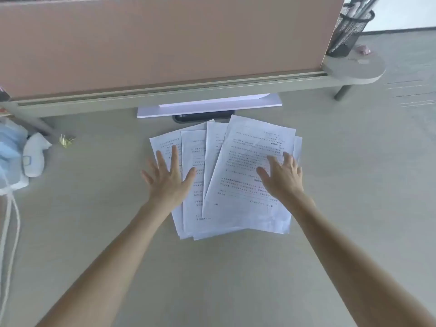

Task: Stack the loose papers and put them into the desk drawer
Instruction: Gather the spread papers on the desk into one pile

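Several loose printed papers (238,185) lie fanned and overlapping on the pale desk (94,232), their lower ends bunched together. My left hand (168,178) rests flat on the leftmost sheets, fingers spread. My right hand (282,177) lies on the top sheet at the right side of the fan, fingers apart and slightly curled. Neither hand holds a sheet. No drawer is visible.
A white ream of paper (210,106) and a dark flat device (203,117) lie just beyond the fan, under a tan partition (165,38). At left are a white handheld device (34,154), a blue-white bag (9,149) and gold clips (64,140). A mesh pen holder (349,31) stands back right.
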The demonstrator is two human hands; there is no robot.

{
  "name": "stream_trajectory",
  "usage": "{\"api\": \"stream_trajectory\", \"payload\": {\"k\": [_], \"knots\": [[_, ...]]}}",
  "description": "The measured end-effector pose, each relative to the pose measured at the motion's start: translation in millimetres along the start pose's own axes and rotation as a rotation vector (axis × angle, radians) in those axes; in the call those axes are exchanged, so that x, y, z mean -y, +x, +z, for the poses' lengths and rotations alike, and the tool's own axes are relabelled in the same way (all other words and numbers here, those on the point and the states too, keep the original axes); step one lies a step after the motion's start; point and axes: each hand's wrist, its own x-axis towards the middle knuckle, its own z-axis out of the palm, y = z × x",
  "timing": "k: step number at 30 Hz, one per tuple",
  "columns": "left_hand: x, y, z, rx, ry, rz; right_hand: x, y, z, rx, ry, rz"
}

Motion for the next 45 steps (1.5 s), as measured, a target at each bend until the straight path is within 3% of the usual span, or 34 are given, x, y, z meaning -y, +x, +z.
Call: {"api": "stream_trajectory", "payload": {"k": [4,11,16,19,22,28,34,40,45], "knots": [[8,12,28,-0.074,0.027,0.01,-15,17,34,-0.15,-0.012,0.102],[14,9,58,-0.167,0.179,0.081,-19,18,77,-0.297,-0.078,-0.006],[26,-2,59,-0.157,0.149,0.166,-20,6,71,-0.246,0.067,-0.078],[29,-10,59,-0.209,0.126,0.128,-32,0,63,-0.274,0.167,-0.032],[29,-9,61,-0.246,0.091,0.064,-36,-1,63,-0.273,0.09,-0.046],[23,13,68,-0.249,0.096,0.101,-28,14,69,-0.282,0.001,-0.165],[16,23,62,-0.272,-0.013,0.219,-14,21,58,-0.217,0.189,-0.278],[11,26,61,-0.252,-0.129,0.211,-3,28,53,-0.192,0.347,-0.317],[11,11,62,-0.293,-0.24,0.171,-12,32,67,-0.448,0.295,-0.19]]}}
